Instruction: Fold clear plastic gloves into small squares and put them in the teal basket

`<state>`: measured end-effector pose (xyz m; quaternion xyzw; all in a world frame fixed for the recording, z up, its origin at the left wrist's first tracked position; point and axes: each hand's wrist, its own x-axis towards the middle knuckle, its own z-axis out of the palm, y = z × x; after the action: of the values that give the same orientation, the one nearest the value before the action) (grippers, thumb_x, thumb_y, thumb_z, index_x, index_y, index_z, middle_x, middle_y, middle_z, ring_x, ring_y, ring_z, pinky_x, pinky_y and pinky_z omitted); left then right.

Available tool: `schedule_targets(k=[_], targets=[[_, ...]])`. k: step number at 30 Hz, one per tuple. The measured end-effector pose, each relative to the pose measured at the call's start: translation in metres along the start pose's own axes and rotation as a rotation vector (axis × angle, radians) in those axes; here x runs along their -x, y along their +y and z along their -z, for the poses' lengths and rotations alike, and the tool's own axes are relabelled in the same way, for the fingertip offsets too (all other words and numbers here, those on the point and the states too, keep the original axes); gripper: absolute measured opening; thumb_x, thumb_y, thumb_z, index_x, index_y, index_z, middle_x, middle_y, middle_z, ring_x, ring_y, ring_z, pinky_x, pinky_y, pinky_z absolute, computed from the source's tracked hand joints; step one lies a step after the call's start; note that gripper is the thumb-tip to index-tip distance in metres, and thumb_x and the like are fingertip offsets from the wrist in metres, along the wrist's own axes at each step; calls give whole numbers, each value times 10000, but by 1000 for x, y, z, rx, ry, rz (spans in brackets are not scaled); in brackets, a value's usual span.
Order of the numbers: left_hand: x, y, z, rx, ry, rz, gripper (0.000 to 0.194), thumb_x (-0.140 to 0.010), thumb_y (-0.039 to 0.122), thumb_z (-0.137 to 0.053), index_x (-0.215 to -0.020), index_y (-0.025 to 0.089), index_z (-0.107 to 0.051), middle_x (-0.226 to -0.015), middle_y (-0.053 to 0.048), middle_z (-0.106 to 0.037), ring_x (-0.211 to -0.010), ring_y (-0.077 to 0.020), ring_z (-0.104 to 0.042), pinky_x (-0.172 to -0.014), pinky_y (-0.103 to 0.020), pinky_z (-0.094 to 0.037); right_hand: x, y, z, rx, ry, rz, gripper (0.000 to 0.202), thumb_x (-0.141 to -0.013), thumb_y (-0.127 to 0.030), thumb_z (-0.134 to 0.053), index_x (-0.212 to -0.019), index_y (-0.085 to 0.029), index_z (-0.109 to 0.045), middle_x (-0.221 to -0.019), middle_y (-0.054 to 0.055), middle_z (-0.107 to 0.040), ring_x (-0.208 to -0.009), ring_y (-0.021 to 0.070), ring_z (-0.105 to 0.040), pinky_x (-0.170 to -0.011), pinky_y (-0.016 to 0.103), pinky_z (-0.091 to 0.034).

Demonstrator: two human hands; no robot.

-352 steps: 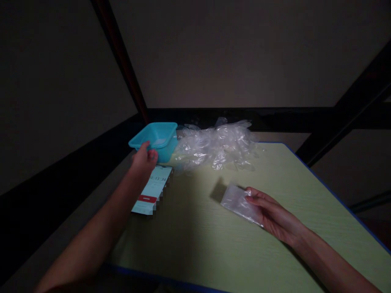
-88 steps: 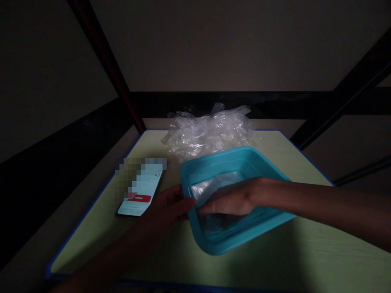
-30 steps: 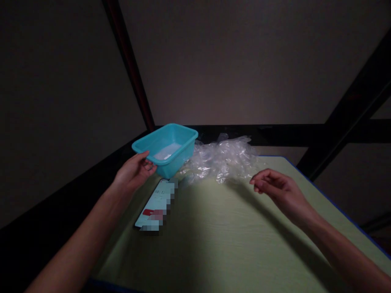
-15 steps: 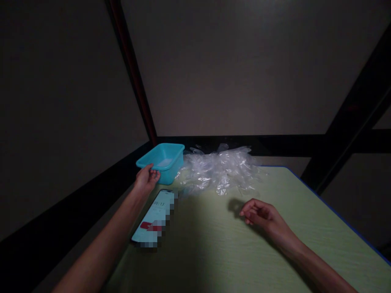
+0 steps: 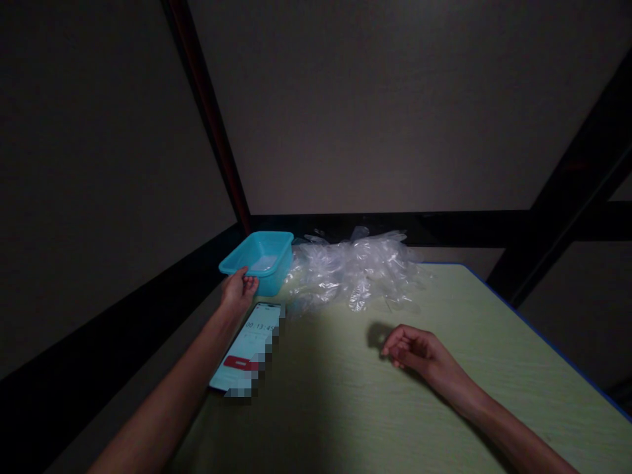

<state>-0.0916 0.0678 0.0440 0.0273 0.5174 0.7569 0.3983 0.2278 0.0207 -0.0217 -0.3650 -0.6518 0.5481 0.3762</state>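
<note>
Since the frame of 2.9 seconds earlier, the turquoise, rounded-rectangular plastic basin (image 5: 270, 284) has moved from the near middle of the pale green, blue-edged table (image 5: 345, 415) to its far left corner, and the right hand (image 5: 417, 353) has left its interior. From left to right: the left hand (image 5: 239, 291) grips the basin's near rim, the thumb at the top and the fingers curled below it against the outer wall. Inside the basin, a flat whitish piece (image 5: 264, 263) lies on the bottom. Just in front of the basin, a slim black-framed smartphone (image 5: 247, 345) lies face up, its lit screen showing a timer and a red button; its right side is pixelated. Beside the basin, along the far edge, spreads a crumpled heap of clear, shiny plastic film (image 5: 353, 271). Nearer and farther right, the right hand is half curled, thumb slightly apart from the fingers, with nothing visible in its grasp.
</note>
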Motion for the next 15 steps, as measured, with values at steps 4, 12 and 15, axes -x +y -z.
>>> schedule_targets(k=[4, 12, 15], targets=[[1, 0, 3, -23, -6, 8, 313, -878, 302, -532, -1155, 156, -518, -1154, -87, -548, -967, -205, -576, -803, -406, -499, 1, -1, 0, 1, -13, 2, 141, -690, -313, -632, -683, -174, -603, -558, -14, -538, -505, 105, -466, -495, 245, -350], [8, -8, 14, -153, -37, 34, 317, -878, 305, -531, -1156, 154, -516, -1152, -87, -548, -965, -206, -577, -802, -407, -499, 1, -2, -2, -29, -56, 14, 128, -695, -302, -628, -681, -179, -594, -611, -2, -575, -523, 102, -472, -514, 246, -383], [19, -24, 22, -251, -88, -23, 319, -878, 308, -530, -1158, 156, -516, -1155, -88, -547, -969, -207, -576, -805, -409, -498, 1, -1, -3, -39, -58, 12, 138, -696, -304, -630, -682, -171, -596, -649, 13, -601, -539, 103, -489, -530, 250, -402]])
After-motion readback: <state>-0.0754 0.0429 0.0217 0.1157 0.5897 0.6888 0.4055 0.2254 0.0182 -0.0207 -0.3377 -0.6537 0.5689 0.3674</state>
